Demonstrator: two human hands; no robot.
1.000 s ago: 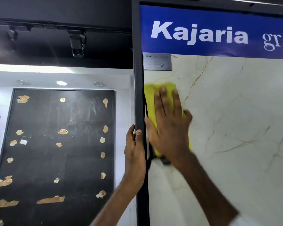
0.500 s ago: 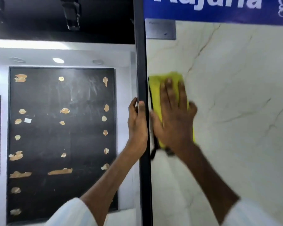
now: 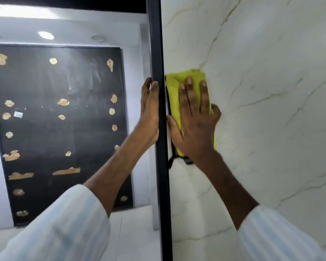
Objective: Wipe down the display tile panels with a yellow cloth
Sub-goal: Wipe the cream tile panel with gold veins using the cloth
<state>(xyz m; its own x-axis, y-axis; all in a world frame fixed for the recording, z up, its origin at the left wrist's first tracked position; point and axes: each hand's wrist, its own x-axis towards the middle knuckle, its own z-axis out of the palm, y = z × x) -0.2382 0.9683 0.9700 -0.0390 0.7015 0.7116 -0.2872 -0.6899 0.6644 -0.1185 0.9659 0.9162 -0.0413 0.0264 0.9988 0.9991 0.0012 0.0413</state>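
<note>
Tile panel (image 3: 271, 72): white marble pattern with thin grey and gold-brown veins. Frame (image 3: 156, 44): black. Cloth (image 3: 175, 91): bright yellow, with dark trim. Rear board (image 3: 45, 138): black, dotted with tan patches. Sleeves (image 3: 64, 232): white with faint pale stripes.

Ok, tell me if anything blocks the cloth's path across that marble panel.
Nothing visible does. The right hand presses the yellow cloth on the marble panel, bare to its right; the left hand rests on the black frame beside it.
</note>
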